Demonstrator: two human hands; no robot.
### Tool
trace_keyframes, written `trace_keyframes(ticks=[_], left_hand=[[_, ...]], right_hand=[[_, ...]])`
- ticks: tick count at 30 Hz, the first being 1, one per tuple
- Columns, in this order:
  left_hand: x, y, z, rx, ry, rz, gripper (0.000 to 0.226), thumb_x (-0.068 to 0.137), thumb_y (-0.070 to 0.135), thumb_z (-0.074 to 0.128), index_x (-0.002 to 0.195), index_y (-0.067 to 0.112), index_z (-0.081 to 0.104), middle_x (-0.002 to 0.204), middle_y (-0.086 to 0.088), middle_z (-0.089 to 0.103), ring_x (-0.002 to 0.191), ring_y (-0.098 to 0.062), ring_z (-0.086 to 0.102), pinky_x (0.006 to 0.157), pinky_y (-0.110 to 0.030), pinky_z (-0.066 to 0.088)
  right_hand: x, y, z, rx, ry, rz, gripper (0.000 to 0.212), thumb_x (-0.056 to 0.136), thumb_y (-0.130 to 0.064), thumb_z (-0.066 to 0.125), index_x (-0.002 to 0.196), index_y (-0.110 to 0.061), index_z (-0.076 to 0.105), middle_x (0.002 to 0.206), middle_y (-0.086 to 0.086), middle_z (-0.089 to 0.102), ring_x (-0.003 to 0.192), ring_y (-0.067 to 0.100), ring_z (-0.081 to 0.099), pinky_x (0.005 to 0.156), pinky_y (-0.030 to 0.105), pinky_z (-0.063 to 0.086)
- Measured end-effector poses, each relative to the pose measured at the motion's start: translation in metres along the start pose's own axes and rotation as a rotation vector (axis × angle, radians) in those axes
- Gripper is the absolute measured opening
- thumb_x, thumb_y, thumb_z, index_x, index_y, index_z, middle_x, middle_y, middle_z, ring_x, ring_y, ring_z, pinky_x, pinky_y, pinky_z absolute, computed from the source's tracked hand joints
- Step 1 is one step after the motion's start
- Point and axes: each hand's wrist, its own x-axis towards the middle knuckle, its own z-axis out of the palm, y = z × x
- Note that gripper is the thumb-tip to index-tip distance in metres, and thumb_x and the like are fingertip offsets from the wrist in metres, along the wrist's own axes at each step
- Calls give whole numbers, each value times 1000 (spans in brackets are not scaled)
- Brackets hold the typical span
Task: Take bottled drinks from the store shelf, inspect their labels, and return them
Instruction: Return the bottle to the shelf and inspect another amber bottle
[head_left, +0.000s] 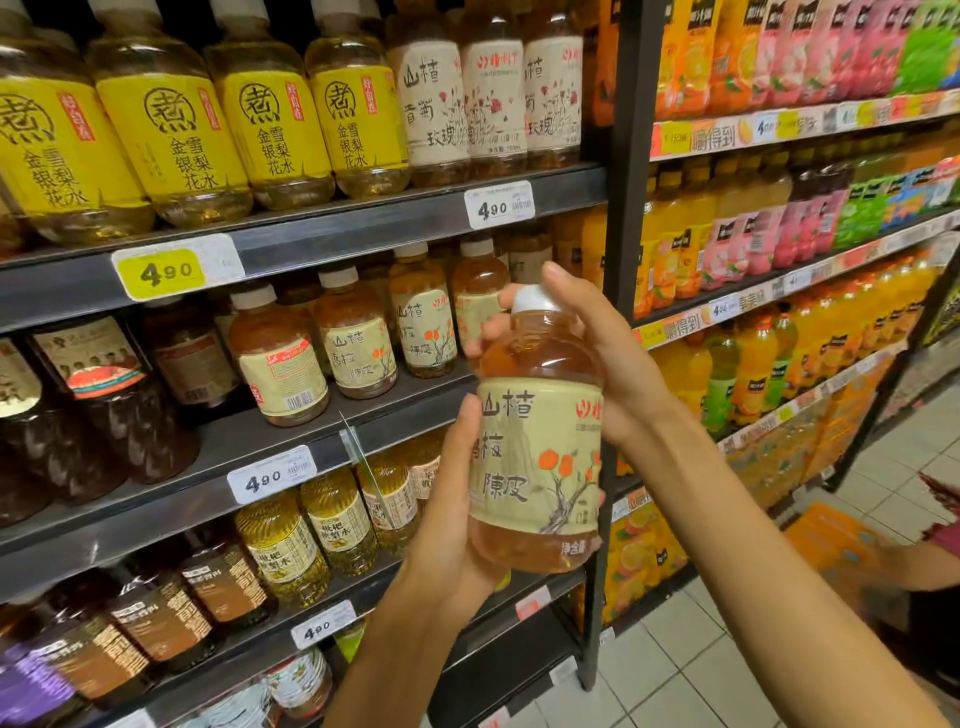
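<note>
step: label inspection | hawthorn drink bottle (537, 441) held upright before the middle shelf (291, 441) | left hand (447, 499) wrapped low, right hand (597, 353) clasped near cap (label facing out) | advice: bottle is best turned slowly, grip kept firm

held bottle (537, 441): amber liquid, white cap, cream label, orange fruit on grey branch | upper-left bottles (171, 130): yellow labels, black script | right-side bottles (779, 218): orange, pink, green | shelves (311, 244): dark grey
</note>
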Motion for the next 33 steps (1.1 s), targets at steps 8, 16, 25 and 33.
trace_keyframes(ticks=[8,16,25,33], left_hand=[[-4,6,0,270,89,82,60,69,67,52,112,26,64,109,-5,72,100,-25,69,98,-62,43],[-4,5,6,-169,-25,-25,73,68,58,68,119,7,64,113,-24,65,93,-39,67,71,-51,57],[0,11,7,9,40,-125,82,65,62,50,130,11,54,123,-26,61,113,-47,57,90,-58,48],[-4,1,2,-187,-3,-94,110,45,47,91,136,6,46,127,-32,55,108,-46,59,77,-53,56]], right_hand=[[0,-7,-5,-283,300,0,38,88,-47,60,97,-10,64,83,5,75,77,16,71,67,26,56],[-4,0,-10,54,121,212,46,86,-43,56,114,-7,61,102,10,65,105,25,60,96,37,48],[0,-2,-5,-16,251,118,34,86,-34,62,106,-8,58,104,18,62,97,30,61,87,38,54],[-2,-3,-9,-60,277,175,40,84,-43,65,107,-10,64,95,10,67,93,24,67,82,37,57]])
